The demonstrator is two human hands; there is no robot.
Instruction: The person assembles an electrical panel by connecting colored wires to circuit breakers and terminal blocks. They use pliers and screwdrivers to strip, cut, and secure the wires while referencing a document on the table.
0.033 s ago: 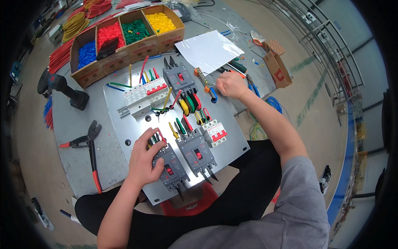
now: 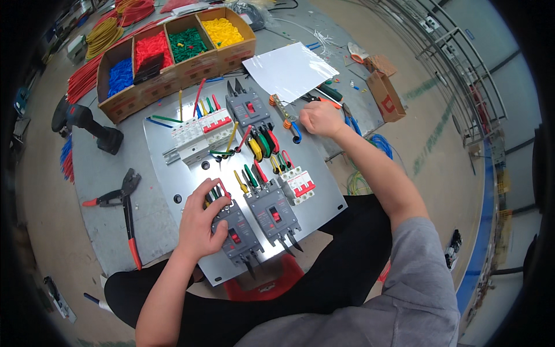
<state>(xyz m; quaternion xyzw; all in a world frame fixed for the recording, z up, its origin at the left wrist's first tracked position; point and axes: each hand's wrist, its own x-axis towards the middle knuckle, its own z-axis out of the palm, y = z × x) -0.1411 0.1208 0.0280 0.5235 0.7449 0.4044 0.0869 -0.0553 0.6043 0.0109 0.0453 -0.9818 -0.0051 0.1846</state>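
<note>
While the left hand (image 2: 199, 226) lies curved over the far end of the near-left grey breaker (image 2: 241, 236), its thumb along the breaker's right side, the right hand (image 2: 321, 119) is curled closed well apart from it, farther off and to the right. I cannot tell whether the left fingertips pinch a wire, nor whether the right fist holds anything. That breaker sits on a metal plate (image 2: 189, 183), whose near end juts past the counter (image 2: 101, 225). A second grey breaker (image 2: 270, 211) stands just to its right, and a third (image 2: 247, 107) farther off. Pliers (image 2: 352, 120) with blue handles lie just right of the right hand; a white sheet (image 2: 292, 69) lies beyond it. Left of the plate are a red-handled tool (image 2: 128, 211) and, farther back, a black drill (image 2: 92, 123).
</note>
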